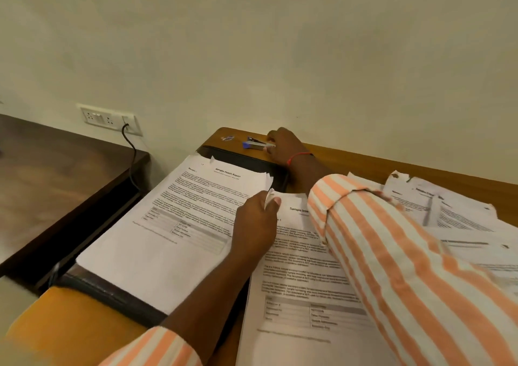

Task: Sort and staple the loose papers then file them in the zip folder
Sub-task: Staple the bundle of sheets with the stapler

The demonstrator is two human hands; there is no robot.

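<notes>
One stapler (pixel 255 144) at right hand (pixel 287 148), papers (pixel 179 220) in left (pixel 256 225)

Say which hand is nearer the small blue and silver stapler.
Right. The right hand grips the stapler at its end; the left hand is short of it, pinching the corner of the white paper stack.

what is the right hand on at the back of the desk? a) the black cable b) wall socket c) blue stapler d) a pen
c: the right hand closes on the end of the blue stapler at the far edge of the desk.
</notes>
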